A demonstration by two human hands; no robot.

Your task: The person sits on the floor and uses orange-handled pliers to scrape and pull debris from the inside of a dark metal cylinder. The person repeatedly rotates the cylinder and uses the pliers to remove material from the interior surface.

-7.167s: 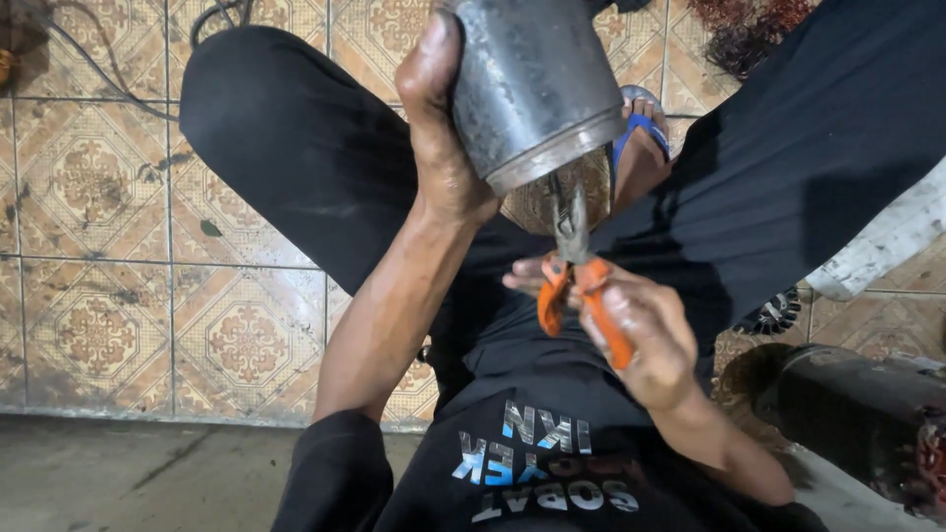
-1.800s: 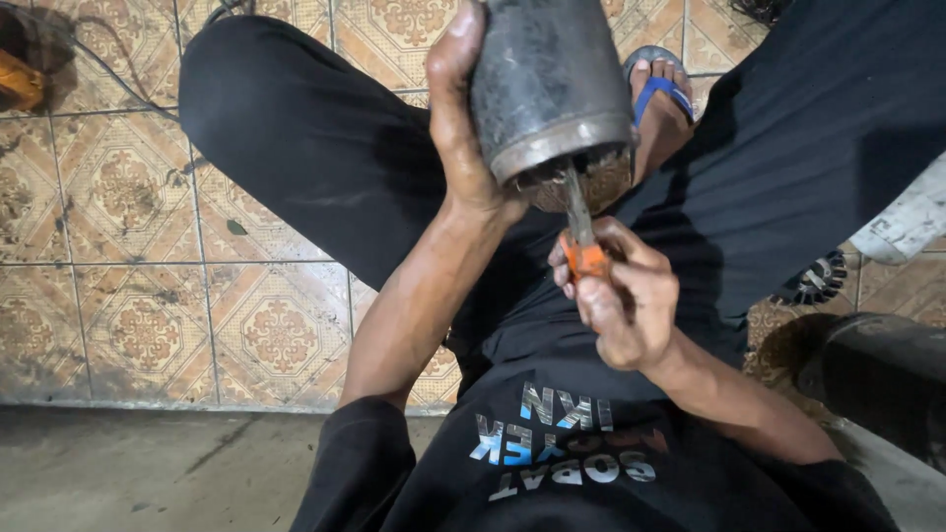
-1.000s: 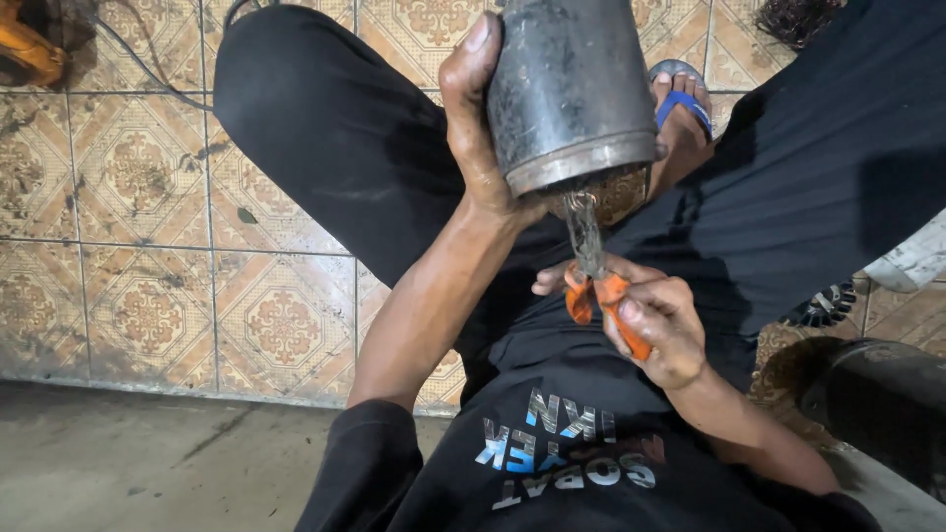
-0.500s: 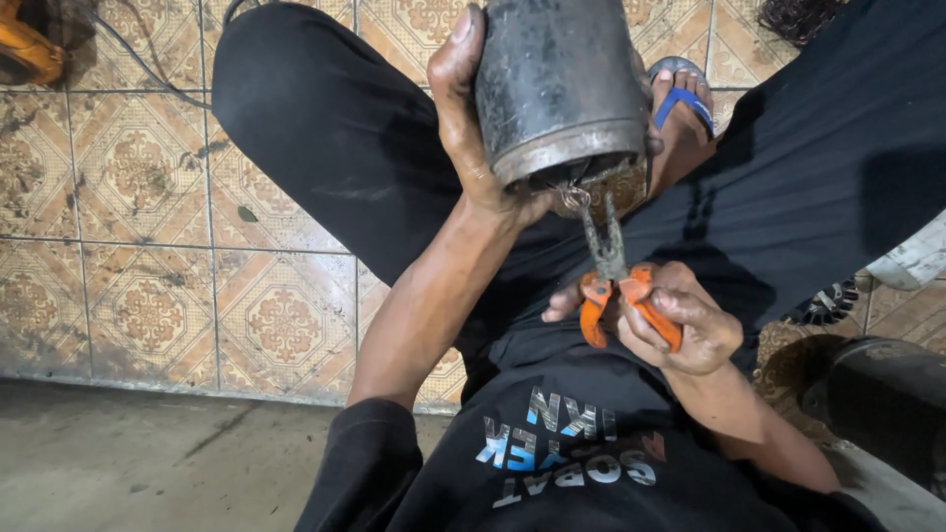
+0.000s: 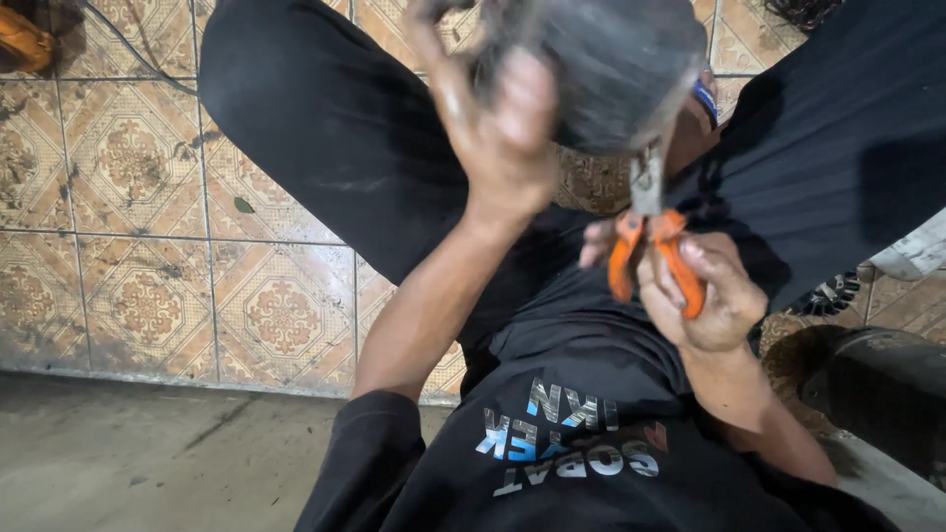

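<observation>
My left hand [image 5: 493, 128] grips a grey metal cylinder [image 5: 611, 69], a motor-like housing, held up close to the camera and blurred by motion. My right hand [image 5: 705, 291] is closed around the orange handles of a pair of pliers [image 5: 650, 246]. The pliers' steel jaws point up and reach into the open lower end of the cylinder. Both hands work above my lap, over black trousers and a black shirt with printed lettering. What the jaws hold inside the cylinder is hidden.
Patterned brown floor tiles [image 5: 148, 197] spread to the left, with a bare concrete strip [image 5: 148, 453] nearer me. An orange tool [image 5: 25, 39] and a black cable lie at the top left. A dark round metal part [image 5: 877, 384] sits at the lower right.
The cylinder has come closer to the camera and is now blurred. My right hand with the pliers stays under its open end, jaws still inside it.
</observation>
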